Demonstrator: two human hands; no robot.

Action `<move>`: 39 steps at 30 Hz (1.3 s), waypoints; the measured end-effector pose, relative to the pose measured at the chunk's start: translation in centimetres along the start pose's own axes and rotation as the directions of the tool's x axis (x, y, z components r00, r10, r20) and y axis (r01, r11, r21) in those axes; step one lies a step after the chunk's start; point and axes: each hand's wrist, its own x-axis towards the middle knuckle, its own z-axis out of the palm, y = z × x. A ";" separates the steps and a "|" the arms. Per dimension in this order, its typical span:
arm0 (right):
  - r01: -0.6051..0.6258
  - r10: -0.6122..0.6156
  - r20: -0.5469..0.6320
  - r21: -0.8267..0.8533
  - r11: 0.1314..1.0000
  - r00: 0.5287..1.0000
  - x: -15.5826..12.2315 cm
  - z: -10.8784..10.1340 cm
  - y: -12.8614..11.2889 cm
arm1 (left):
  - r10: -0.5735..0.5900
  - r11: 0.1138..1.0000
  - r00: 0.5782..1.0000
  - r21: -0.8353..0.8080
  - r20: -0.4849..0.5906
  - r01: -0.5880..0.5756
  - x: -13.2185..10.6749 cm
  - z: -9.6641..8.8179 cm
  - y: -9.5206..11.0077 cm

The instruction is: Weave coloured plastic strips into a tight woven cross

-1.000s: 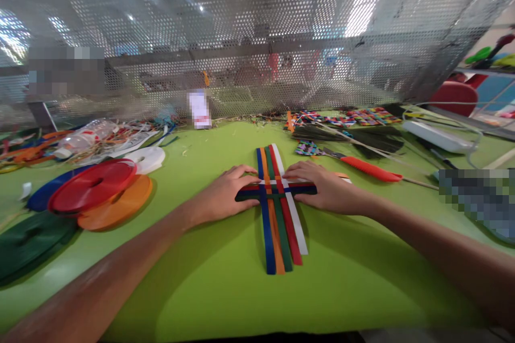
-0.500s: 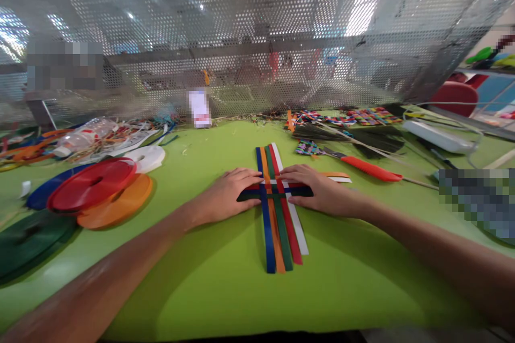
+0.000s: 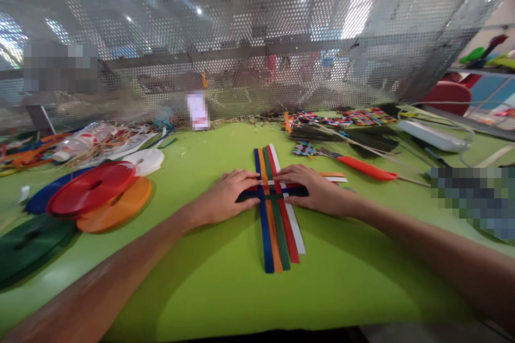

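Background: a perforated metal panel, standing behind a green counter. Lengthwise strips, five, laid on the middle of the counter; left to right blue, orange, green, red, white. Crosswise strips, interlaced with these at the centre. Left hand and right hand, one placed at each side of the crossing; on each, thumb and fingertips set apart, at the near and far edges of the crosswise strips; whether these are pinched cannot be told. Red roll, overlapped with a blue roll and an orange roll, at left; green roll, nearer. Orange-handled knife, laid beyond the right hand. Woven pieces, grouped near the panel.
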 end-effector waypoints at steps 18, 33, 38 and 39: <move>-0.051 0.052 0.020 -0.029 0.998 0.998 0.2 -0.1 -0.4 | -0.024 1.000 0.997 -0.002 -0.075 0.023 0.4 1.0 0.5; -0.058 0.058 0.019 0.026 0.998 0.998 0.2 0.2 0.3 | -0.062 0.998 0.995 -0.006 -0.079 0.062 0.8 1.4 0.7; -0.062 0.062 0.010 0.019 0.998 0.998 0.2 0.2 0.2 | -0.034 0.999 0.994 0.012 -0.099 0.036 0.6 1.5 0.6; -0.061 0.061 0.006 0.016 0.998 0.998 0.2 0.2 0.2 | -0.027 0.999 0.994 0.018 -0.103 0.029 0.6 1.5 0.6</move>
